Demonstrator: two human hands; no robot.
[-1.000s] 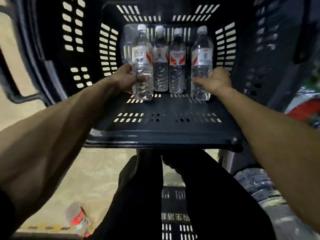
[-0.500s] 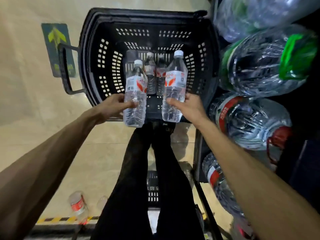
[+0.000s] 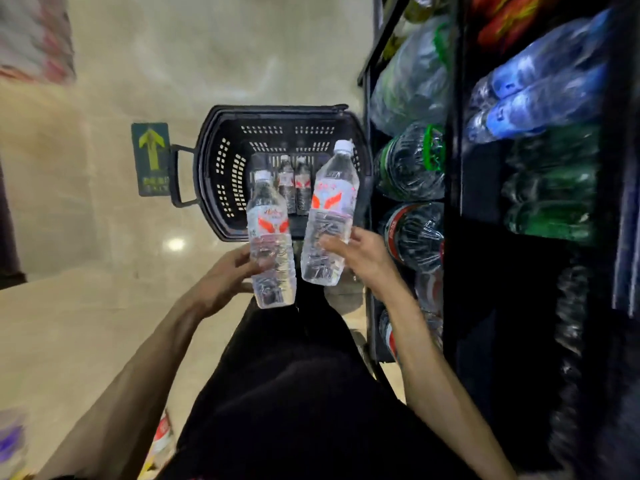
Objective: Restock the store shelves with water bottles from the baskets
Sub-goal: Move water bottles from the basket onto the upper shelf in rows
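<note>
Pale floor lies under the black basket at 12 o'clock, and the left hand and right hand wrap fingers low round the left bottle and right bottle, so I think 1 could tip, slip, or bump the shelf at 3 o'clock.

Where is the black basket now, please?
In the head view, the black basket sits on the floor above centre, just left of the shelves, with a green arrow sign at its left.
</note>
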